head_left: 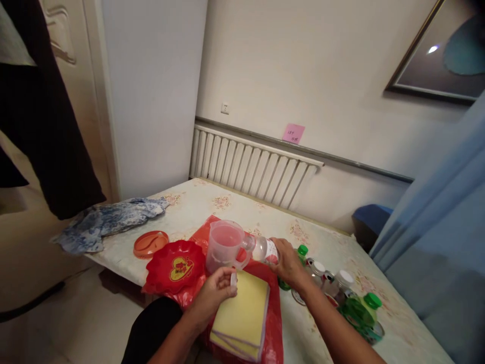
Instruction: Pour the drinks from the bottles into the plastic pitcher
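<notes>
Our right hand (286,260) is wrapped around a clear bottle (260,248), tipped nearly flat with its neck at the handle side of a translucent jug (225,242), just beyond our left hand (215,292); we cannot tell whether the mouth clears the rim. The left hand pinches a small white cap (234,279). Beneath both hands, a red plastic sheet (275,323) lies across the desk (401,323), whose pale cover has a flower print. Yellow cloths (242,308) are stacked just right of the left hand; left of it we see a scalloped red tray (159,268) and, farther off, an orange lid (141,246). Right of the right hand stand green-capped bottles (373,302), jars and cans. Past both hands, a white radiator (253,167) lines the wall under a pink note (293,133), and a blue curtain (435,242) hangs far right of our right hand.
</notes>
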`<state>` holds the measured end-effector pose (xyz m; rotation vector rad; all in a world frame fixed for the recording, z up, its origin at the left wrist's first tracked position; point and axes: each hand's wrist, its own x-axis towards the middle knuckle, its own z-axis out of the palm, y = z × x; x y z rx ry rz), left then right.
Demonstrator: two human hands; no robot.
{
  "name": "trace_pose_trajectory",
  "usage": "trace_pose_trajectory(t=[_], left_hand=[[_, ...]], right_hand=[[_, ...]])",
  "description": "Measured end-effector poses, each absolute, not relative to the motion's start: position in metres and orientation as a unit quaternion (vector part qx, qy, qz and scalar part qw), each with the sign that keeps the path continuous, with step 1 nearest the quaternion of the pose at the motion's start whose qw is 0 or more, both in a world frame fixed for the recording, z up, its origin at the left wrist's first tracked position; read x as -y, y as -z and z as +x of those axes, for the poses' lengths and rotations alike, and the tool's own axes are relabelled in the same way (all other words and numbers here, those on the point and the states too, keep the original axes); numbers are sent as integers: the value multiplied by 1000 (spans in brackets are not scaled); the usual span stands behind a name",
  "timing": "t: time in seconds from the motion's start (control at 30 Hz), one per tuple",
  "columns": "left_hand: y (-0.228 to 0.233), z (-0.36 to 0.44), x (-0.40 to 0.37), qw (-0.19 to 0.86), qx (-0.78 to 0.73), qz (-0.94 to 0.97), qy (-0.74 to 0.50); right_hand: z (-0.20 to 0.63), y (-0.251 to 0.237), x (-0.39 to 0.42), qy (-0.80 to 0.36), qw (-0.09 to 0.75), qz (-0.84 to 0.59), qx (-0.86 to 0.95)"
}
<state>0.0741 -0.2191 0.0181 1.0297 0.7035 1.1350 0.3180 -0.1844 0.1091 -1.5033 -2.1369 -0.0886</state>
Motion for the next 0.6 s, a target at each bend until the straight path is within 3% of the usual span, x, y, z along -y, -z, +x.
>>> trace_pose_trajectory(t=[0.4, 0.6], left_hand=[[-66, 93, 222, 402, -385, 687, -466], [-72, 95, 224, 360, -374, 746, -417]], right_hand=[[323, -48, 247, -56, 312, -547, 775], [320, -43, 255, -57, 306, -563, 766]])
